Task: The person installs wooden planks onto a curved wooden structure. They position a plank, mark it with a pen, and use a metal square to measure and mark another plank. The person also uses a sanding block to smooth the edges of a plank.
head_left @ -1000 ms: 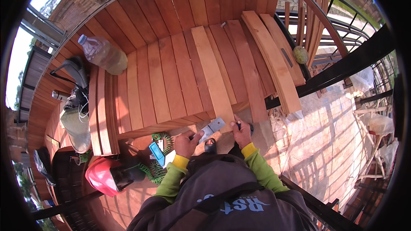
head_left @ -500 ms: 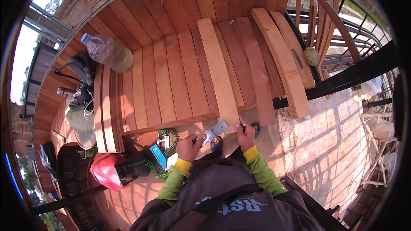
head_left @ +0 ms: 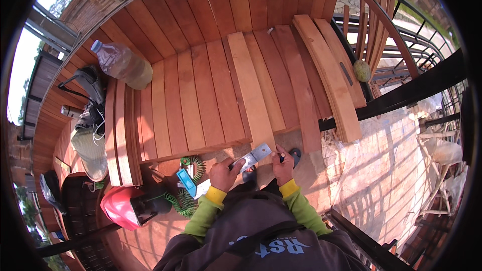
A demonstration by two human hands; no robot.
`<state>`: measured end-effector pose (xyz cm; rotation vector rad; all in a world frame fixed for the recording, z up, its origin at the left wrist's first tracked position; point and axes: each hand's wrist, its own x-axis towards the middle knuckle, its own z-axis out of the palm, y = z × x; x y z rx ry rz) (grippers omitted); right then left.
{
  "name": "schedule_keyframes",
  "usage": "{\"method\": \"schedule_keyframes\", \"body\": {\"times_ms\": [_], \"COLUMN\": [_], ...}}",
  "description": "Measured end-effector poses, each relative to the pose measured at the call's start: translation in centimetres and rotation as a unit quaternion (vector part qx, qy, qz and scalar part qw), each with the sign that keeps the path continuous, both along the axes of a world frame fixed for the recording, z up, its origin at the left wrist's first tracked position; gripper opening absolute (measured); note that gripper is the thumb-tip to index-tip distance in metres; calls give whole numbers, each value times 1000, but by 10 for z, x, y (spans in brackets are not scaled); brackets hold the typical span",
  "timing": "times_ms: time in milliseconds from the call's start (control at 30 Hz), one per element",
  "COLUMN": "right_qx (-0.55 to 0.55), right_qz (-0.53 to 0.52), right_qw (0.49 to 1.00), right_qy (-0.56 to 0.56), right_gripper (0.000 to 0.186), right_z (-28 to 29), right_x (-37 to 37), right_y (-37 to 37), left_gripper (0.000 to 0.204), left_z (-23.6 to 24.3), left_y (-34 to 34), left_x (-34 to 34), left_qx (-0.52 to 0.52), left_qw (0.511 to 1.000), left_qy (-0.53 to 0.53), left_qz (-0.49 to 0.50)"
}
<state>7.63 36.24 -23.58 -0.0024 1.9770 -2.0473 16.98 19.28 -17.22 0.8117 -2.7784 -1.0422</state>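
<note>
My left hand [head_left: 224, 173] is closed around the dark end of what looks like a try square. The flat silver blade [head_left: 255, 155] of this square points up and right, with a hole near its tip. That tip lies at the near end of a long light-brown plank [head_left: 249, 85], seeming to overlap its edge. My right hand [head_left: 282, 166] is at the plank's near right corner, fingers pinched on a small dark thin thing, perhaps a pencil, mostly hidden. Beneath the plank is a bench seat of reddish boards [head_left: 188, 100].
A loose reddish board [head_left: 301, 90] and stacked curved planks [head_left: 329, 78] lie to the right. At left stand a large plastic bottle [head_left: 123, 65] and upright boards [head_left: 120, 135]. A red-and-black tool [head_left: 120, 208], a green coiled hose [head_left: 185, 204] and a blue box [head_left: 186, 181] are below.
My left hand has brought the square's blade slightly right, up to the plank's end. My right hand has shifted a little left and down, closer to the blade.
</note>
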Motion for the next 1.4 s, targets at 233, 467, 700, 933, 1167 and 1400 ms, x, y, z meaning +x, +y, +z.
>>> {"method": "schedule_keyframes", "body": {"times_ms": [233, 467, 700, 933, 1167, 1400], "right_qx": [34, 50, 64, 130, 203, 131], "right_qz": [17, 6, -13, -11, 25, 14], "right_qw": [999, 999, 998, 990, 975, 991], "right_qy": [28, -4, 9, 60, 81, 24], "right_gripper": [31, 30, 30, 26, 25, 25], "right_z": [4, -17, -3, 18, 21, 22], "right_x": [-3, -5, -14, -5, 10, 10], "right_y": [-1, 8, 29, 42, 35, 27], "left_gripper": [44, 53, 54, 44, 42, 31], "left_z": [10, 8, -2, -6, -9, -16], "left_y": [1, -2, -1, 0, -3, -7], "left_x": [-7, -22, -29, -31, -33, -36], "left_qx": [-17, -51, -43, -48, -9, 23], "left_qw": [1000, 997, 995, 994, 991, 982], "left_qy": [-1, -56, -75, -28, -70, -52], "left_qz": [-7, -33, -46, -89, -111, -179]}}
